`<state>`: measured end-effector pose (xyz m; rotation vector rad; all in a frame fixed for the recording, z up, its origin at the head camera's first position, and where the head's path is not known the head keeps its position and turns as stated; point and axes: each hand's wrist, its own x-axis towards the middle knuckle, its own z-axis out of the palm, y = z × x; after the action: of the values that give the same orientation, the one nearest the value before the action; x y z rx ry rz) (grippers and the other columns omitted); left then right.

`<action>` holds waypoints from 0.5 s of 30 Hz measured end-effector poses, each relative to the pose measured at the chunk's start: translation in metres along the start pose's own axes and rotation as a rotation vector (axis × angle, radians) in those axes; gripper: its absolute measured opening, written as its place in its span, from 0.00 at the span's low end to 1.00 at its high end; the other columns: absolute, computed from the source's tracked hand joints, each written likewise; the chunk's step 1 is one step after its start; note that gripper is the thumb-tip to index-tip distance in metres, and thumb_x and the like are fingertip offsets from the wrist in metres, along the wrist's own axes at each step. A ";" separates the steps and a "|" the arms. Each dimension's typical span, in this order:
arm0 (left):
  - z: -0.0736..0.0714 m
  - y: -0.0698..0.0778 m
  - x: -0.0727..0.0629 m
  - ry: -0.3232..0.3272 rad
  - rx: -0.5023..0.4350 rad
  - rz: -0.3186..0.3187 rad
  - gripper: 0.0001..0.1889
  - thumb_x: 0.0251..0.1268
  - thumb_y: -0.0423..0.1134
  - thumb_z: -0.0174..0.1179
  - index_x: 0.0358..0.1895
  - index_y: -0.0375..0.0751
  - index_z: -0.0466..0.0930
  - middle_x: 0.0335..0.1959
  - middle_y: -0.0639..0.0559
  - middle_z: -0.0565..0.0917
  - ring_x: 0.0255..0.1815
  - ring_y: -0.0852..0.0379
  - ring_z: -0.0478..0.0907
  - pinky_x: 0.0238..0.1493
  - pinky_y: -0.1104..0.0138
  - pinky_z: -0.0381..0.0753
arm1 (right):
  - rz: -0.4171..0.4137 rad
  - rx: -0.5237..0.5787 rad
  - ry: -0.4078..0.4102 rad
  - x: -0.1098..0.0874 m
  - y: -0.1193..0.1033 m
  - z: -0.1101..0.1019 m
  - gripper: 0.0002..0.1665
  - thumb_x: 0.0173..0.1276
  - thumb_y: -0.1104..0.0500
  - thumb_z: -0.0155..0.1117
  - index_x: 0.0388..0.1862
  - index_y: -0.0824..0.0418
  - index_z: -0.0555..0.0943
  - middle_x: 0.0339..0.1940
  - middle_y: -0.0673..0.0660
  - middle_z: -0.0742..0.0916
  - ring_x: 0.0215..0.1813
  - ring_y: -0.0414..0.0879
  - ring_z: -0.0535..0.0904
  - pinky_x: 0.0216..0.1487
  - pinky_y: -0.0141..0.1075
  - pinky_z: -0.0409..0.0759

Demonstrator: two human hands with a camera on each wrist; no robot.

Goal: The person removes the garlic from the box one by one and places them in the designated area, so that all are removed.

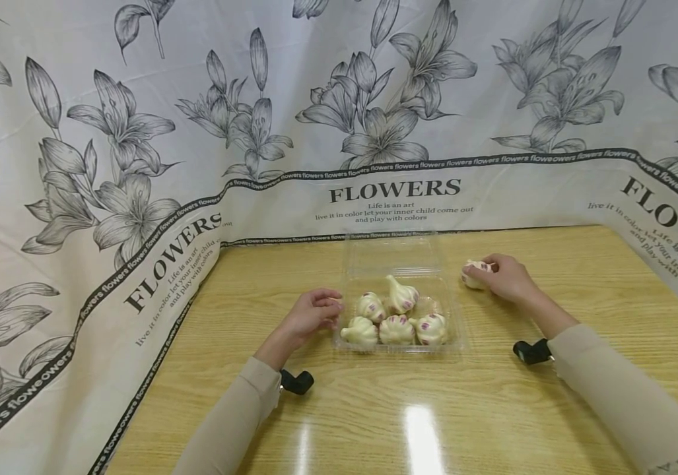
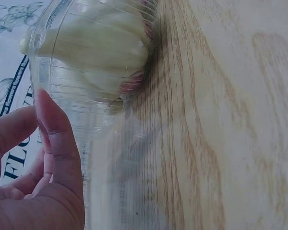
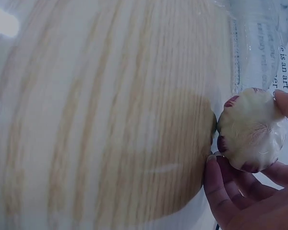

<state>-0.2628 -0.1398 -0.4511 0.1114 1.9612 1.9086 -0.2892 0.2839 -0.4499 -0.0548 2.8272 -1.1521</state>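
My left hand point(image 1: 309, 313) pinches the left rim of a clear plastic clamshell box point(image 1: 456, 333) between thumb and fingers. In the left wrist view the thumb lies against the thin rim of the box point(image 2: 42, 62), and a garlic bulb point(image 2: 101, 52) shows through its ribbed wall. Several pale garlic bulbs with purple marks, one of them with its stem up point(image 1: 403, 295), sit inside. To the right of the box, my right hand point(image 1: 508, 277) grips another garlic bulb point(image 3: 252, 129) with its root end facing the wrist camera, close over the table.
The box's transparent lid point(image 1: 395, 256) is folded back toward the rear of the wooden table point(image 1: 374, 409). A white curtain point(image 1: 279, 211) printed with flowers and lettering hangs along the back and sides. Each wrist carries a small black camera mount point(image 1: 297, 382).
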 end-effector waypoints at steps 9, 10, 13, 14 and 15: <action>0.000 -0.003 0.002 0.003 0.004 0.004 0.22 0.74 0.29 0.60 0.67 0.26 0.70 0.42 0.43 0.81 0.32 0.58 0.77 0.32 0.67 0.82 | -0.009 -0.023 0.041 -0.001 -0.005 0.006 0.49 0.75 0.36 0.59 0.70 0.78 0.66 0.63 0.79 0.75 0.62 0.70 0.73 0.60 0.62 0.75; 0.000 -0.003 0.003 0.004 0.003 0.003 0.22 0.74 0.29 0.60 0.67 0.26 0.70 0.43 0.43 0.81 0.32 0.58 0.77 0.32 0.67 0.82 | -0.006 -0.026 0.046 -0.001 -0.005 0.006 0.49 0.75 0.36 0.60 0.70 0.78 0.66 0.63 0.79 0.75 0.62 0.70 0.73 0.60 0.62 0.75; -0.001 -0.003 0.003 0.006 0.007 0.005 0.22 0.74 0.29 0.60 0.67 0.26 0.70 0.43 0.42 0.81 0.32 0.57 0.77 0.32 0.67 0.82 | -0.011 -0.047 0.072 0.001 -0.004 0.007 0.47 0.74 0.37 0.62 0.68 0.78 0.68 0.61 0.79 0.76 0.59 0.70 0.74 0.58 0.61 0.76; -0.001 -0.003 0.003 0.008 0.006 0.003 0.22 0.75 0.29 0.60 0.67 0.26 0.70 0.43 0.42 0.81 0.32 0.57 0.77 0.32 0.67 0.82 | -0.014 -0.055 0.080 0.001 -0.004 0.007 0.47 0.73 0.38 0.62 0.67 0.79 0.68 0.59 0.79 0.77 0.58 0.69 0.75 0.57 0.60 0.77; -0.001 -0.003 0.003 0.011 0.007 0.002 0.22 0.74 0.29 0.60 0.66 0.26 0.70 0.43 0.42 0.81 0.32 0.57 0.77 0.32 0.67 0.82 | -0.016 -0.062 0.088 0.001 -0.003 0.008 0.47 0.73 0.39 0.63 0.67 0.79 0.68 0.58 0.79 0.77 0.57 0.69 0.75 0.56 0.60 0.77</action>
<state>-0.2652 -0.1397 -0.4548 0.1054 1.9759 1.9069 -0.2896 0.2763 -0.4530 -0.0322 2.9444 -1.0957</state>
